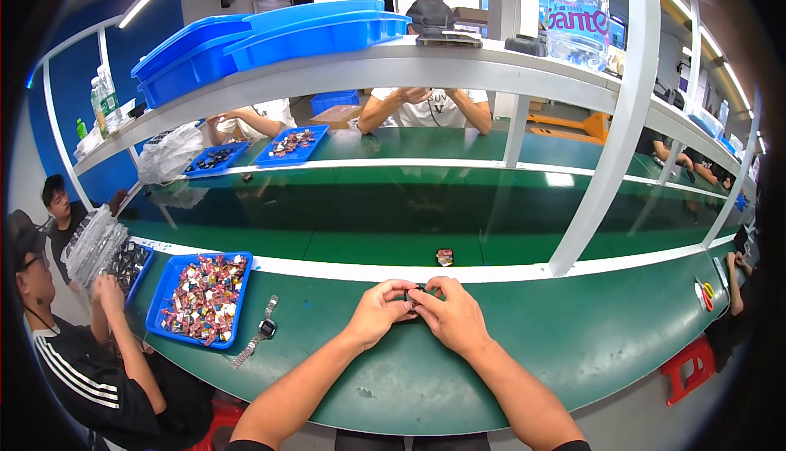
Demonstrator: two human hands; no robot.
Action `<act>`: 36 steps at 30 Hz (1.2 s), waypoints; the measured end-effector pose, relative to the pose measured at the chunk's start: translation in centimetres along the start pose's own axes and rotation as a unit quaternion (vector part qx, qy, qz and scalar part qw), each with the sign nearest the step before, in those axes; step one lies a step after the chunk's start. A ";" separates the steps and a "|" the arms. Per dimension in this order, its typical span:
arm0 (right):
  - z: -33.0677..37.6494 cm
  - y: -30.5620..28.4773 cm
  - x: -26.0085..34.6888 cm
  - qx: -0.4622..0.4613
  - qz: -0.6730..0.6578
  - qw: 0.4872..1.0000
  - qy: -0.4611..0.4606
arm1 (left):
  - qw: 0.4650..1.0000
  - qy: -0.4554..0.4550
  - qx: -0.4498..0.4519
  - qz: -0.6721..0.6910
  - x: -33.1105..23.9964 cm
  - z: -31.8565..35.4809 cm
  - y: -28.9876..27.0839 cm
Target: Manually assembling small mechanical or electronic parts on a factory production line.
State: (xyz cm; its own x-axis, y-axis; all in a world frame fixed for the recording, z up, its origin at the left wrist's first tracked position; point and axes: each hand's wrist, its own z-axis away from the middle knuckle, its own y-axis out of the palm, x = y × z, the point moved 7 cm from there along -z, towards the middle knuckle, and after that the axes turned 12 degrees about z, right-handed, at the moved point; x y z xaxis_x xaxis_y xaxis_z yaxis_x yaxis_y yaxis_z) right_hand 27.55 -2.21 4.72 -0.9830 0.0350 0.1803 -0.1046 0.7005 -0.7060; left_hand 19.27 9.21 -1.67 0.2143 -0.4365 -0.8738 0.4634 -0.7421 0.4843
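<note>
Over the green table (327, 402), my left hand (378, 313) and my right hand (453, 317) meet, fingers bent inward. Between their fingertips is a small black part (415, 294), mostly covered, so its exact kind cannot be made out. Both hands are closed on it. Just beyond them, on the green surface past the white rail, lies a small dark piece with red on it (444, 257). Left of my left forearm rests a wristwatch (267, 328) with a metal band. Beside it stands a blue tray (243, 299) heaped with small red, white and gold pieces.
A white rail (344, 272) and a slanted post (602, 156) border the table's far side. Overhead, a shelf (458, 60) carries blue trays (319, 38) and a bottle (577, 21). Scissors (703, 294) lie far right. A co-worker (90, 361) sits close on the left; others work opposite.
</note>
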 end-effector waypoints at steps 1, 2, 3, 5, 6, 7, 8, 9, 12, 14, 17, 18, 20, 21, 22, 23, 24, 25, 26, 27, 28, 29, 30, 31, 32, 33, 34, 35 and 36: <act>-0.1 -0.1 -0.1 0.003 0.000 1.000 0.000 | 1.000 0.005 0.001 -0.007 0.1 -0.1 -0.3; -0.1 0.0 0.0 0.025 0.005 1.000 -0.006 | 1.000 0.009 0.002 -0.015 0.2 -0.1 -0.4; -0.1 0.2 0.0 0.047 0.010 0.999 -0.012 | 1.000 0.009 0.001 -0.013 0.3 0.0 -0.4; 0.2 0.5 -0.7 0.058 0.009 0.998 -0.012 | 0.999 0.015 0.010 -0.033 0.4 -0.1 0.1; 0.3 0.7 -1.0 0.066 0.006 0.998 -0.014 | 0.999 0.014 0.011 -0.031 0.6 -0.2 0.2; 0.3 0.6 -0.9 0.067 0.005 0.998 -0.015 | 0.999 0.014 0.021 -0.035 0.6 -0.2 0.3; 0.3 0.7 -0.8 0.083 -0.014 0.996 -0.009 | 0.999 0.013 0.032 -0.038 0.6 -0.2 0.4; 0.3 0.9 -0.8 0.100 -0.033 0.994 -0.003 | 0.999 0.014 0.031 -0.038 0.7 -0.2 0.2; 0.2 0.6 -0.5 0.071 -0.032 0.997 -0.007 | 0.999 0.026 0.036 -0.027 0.8 -0.2 -0.1; 0.5 0.8 -0.9 0.074 -0.064 0.995 0.015 | 0.999 0.012 0.031 -0.004 0.7 -0.1 0.1; 0.9 1.3 -1.7 0.073 -0.125 0.989 0.040 | 0.999 -0.024 0.017 0.020 0.5 0.2 0.6; 1.0 1.3 -1.8 0.068 -0.155 0.985 0.044 | 0.999 -0.024 0.018 0.020 0.5 0.2 0.5; 0.8 1.2 -1.8 0.059 -0.176 0.982 0.034 | 0.998 -0.029 0.016 0.062 0.6 0.2 0.3; 0.8 1.1 -1.7 0.050 -0.196 0.979 0.024 | 0.997 -0.029 0.016 0.062 0.5 0.3 0.2; 0.8 1.1 -1.7 0.050 -0.196 0.979 0.023 | 0.998 -0.025 0.018 0.058 0.4 0.3 0.0; 0.9 1.3 -1.8 0.048 -0.218 0.974 0.022 | 0.998 -0.020 0.019 0.054 0.2 0.4 0.0; 1.0 1.3 -1.9 0.047 -0.241 0.969 0.021 | 0.998 -0.019 0.019 0.054 0.1 0.4 0.0; 0.9 1.3 -1.9 0.048 -0.241 0.969 0.020 | 0.998 -0.009 0.024 0.057 -0.1 0.3 0.0; 0.7 0.9 -1.7 0.034 -0.229 0.973 0.003 | 0.998 0.002 0.028 0.061 -0.4 0.4 0.1; 0.7 0.6 -1.6 0.020 -0.217 0.976 -0.015 | 0.998 0.002 0.027 0.062 -0.6 0.5 0.2; 0.6 0.6 -1.6 0.020 -0.217 0.976 -0.015 | 0.998 0.005 0.026 0.061 -0.9 0.6 0.4; 0.6 0.6 -1.6 0.017 -0.205 0.978 -0.022 | 0.998 0.007 0.026 0.061 -1.2 0.7 0.5; 0.6 0.6 -1.5 0.014 -0.193 0.981 -0.029 | 0.998 0.007 0.025 0.061 -1.3 0.7 0.5; 0.7 0.6 -1.5 0.015 -0.192 0.981 -0.029 | 0.998 0.012 0.024 0.061 -1.5 0.8 0.5; 0.7 0.6 -1.6 0.010 -0.198 0.980 -0.022 | 0.998 0.016 0.023 0.060 -1.6 0.8 0.5; 0.7 0.5 -1.7 0.005 -0.204 0.979 -0.015 | 0.998 0.016 0.024 0.060 -1.7 0.8 0.6; 0.7 0.5 -1.7 0.005 -0.204 0.979 -0.015 | 0.998 0.017 0.027 0.058 -1.8 0.9 0.7; 0.7 0.6 -1.8 0.011 -0.209 0.978 -0.002 | 0.998 0.018 0.032 0.056 -1.9 0.9 0.8; 0.6 0.6 -1.9 0.018 -0.213 0.977 0.011 | 0.998 0.017 0.031 0.056 -1.8 0.8 0.7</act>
State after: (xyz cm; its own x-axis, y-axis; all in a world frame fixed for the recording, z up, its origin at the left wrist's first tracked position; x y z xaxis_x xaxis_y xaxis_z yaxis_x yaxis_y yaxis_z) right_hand 29.30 -2.30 3.50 -0.8461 -0.2386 0.4765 -0.5085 0.6290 -0.5880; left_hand 18.48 9.06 0.32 0.2922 -0.5013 -0.8145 0.3803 -0.7205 0.5798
